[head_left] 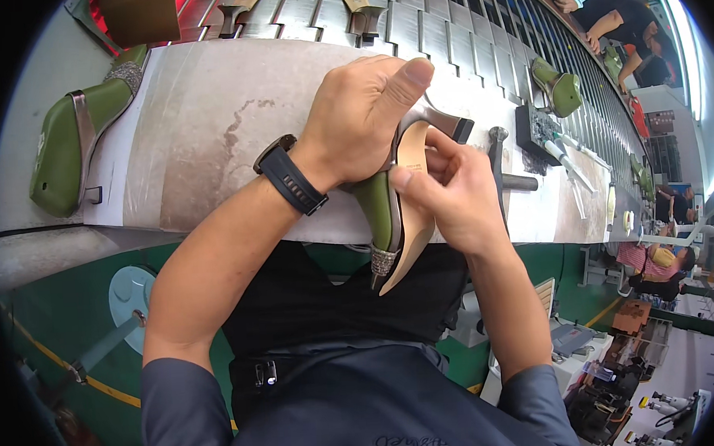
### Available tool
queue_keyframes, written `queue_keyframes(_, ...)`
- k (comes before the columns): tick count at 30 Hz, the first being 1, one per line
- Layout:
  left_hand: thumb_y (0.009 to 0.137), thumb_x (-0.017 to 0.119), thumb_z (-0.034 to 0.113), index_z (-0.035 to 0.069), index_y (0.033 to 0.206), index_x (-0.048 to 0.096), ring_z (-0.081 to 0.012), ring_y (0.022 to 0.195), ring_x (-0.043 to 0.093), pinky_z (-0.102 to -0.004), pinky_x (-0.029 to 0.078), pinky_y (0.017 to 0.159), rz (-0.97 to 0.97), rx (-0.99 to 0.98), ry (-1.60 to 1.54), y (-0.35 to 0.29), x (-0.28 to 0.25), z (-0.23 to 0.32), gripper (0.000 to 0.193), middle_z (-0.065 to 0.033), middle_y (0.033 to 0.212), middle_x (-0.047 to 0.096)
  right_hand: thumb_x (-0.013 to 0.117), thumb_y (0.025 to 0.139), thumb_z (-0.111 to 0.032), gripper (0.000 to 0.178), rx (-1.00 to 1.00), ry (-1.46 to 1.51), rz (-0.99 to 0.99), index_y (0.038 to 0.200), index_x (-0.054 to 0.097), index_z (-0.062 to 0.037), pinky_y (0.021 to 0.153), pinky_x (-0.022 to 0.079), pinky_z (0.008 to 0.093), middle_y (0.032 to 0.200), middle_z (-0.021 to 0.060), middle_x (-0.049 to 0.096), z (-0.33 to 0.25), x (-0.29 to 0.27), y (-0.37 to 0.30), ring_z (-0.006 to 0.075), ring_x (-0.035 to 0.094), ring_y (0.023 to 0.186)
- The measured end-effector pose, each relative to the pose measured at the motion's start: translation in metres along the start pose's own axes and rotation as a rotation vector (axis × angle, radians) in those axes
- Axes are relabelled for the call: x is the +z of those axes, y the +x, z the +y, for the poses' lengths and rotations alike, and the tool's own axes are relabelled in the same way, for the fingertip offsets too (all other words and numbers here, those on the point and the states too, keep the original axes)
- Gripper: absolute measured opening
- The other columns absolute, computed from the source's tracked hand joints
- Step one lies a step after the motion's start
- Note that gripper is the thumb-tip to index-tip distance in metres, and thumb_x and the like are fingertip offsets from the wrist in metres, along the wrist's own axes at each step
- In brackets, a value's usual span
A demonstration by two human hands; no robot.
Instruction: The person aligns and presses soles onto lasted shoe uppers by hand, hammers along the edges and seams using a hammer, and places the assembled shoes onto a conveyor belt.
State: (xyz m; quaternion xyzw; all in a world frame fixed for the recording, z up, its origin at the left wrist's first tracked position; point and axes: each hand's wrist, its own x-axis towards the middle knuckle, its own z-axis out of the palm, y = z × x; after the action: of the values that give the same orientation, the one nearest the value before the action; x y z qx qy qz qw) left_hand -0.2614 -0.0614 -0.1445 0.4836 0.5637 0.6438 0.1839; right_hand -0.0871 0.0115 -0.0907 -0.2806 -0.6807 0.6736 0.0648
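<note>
A high-heeled shoe on a green last [378,211] is tilted over the table's front edge, a glittery band [384,261] near its toe. My left hand [365,113] is closed around the upper end of the shoe, its thumb raised near the dark-tipped heel [454,127]. A thin beige sole [419,229] lies along the shoe's underside, its toe end standing apart from the shoe. My right hand [462,192] pinches this sole, thumb on its face and fingers curled behind its edge. The left palm hides part of the shoe.
Another green last with a shoe [71,153] lies at the left end of the table. Right of my hands are a metal hammer-like tool [498,159], a black block [537,137] and white-handled tools [574,165]. Beyond runs a slatted metal conveyor [419,26] carrying beige-soled shoes; co-workers sit farther right.
</note>
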Motion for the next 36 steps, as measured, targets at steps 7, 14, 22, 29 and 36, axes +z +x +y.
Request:
queue_keyframes(7, 0.102, 0.072, 0.047, 0.001, 0.117, 0.069, -0.0125, 0.099, 0.064, -0.0279, 0.053, 0.090, -0.110, -0.020, 0.079, -0.011, -0.025, 0.017, 0.048, -0.0050, 0.104, 0.069, 0.086, 0.089, -0.023, 0.049, -0.069, -0.119, 0.030, 0.123, 0.068, 0.0076, 0.085, 0.060, 0.0319, 0.107, 0.0153, 0.075, -0.007, -0.003, 0.008, 0.0169, 0.073, 0.096)
queue_keyframes(14, 0.066, 0.100, 0.031, 0.006, 0.118, 0.063, -0.0292, 0.098, 0.061, -0.0400, 0.051, 0.088, 0.121, 0.281, 0.437, -0.103, -0.038, 0.035, 0.068, -0.0109, 0.110, 0.062, 0.093, 0.073, -0.043, 0.075, -0.629, -1.060, 0.088, 0.135, 0.070, -0.0075, 0.112, 0.048, 0.0485, 0.145, 0.0190, 0.062, -0.004, -0.051, -0.008, 0.0388, 0.054, 0.138)
queue_keyframes(22, 0.078, 0.093, 0.042, 0.000, 0.132, 0.064, -0.0427, 0.125, 0.067, -0.0495, 0.055, 0.106, -0.060, 0.300, 0.554, -0.108, -0.024, 0.034, 0.074, -0.0255, 0.137, 0.067, 0.092, 0.071, -0.044, 0.078, -0.701, -0.893, -0.020, 0.137, 0.070, -0.0097, 0.111, 0.048, 0.0478, 0.140, 0.0147, 0.065, 0.011, -0.063, 0.009, 0.0378, 0.056, 0.133)
queue_keyframes(29, 0.082, 0.091, 0.041, 0.002, 0.136, 0.062, -0.0455, 0.125, 0.066, -0.0511, 0.056, 0.105, -0.066, 0.314, 0.566, -0.110, -0.023, 0.030, 0.073, -0.0263, 0.137, 0.067, 0.090, 0.074, -0.025, 0.053, -0.572, -0.855, -0.024, 0.119, 0.070, -0.0060, 0.099, 0.049, 0.0452, 0.113, 0.0126, 0.067, -0.011, -0.047, 0.005, 0.0348, 0.060, 0.112)
queue_keyframes(36, 0.083, 0.091, 0.041, 0.004, 0.136, 0.062, -0.0455, 0.127, 0.065, -0.0510, 0.056, 0.103, -0.085, 0.300, 0.582, -0.109, -0.020, 0.027, 0.070, -0.0254, 0.138, 0.067, 0.095, 0.066, -0.045, 0.073, -0.669, -0.955, -0.017, 0.122, 0.072, -0.0043, 0.112, 0.041, 0.0571, 0.124, 0.0117, 0.069, 0.004, -0.052, 0.014, 0.0324, 0.062, 0.122)
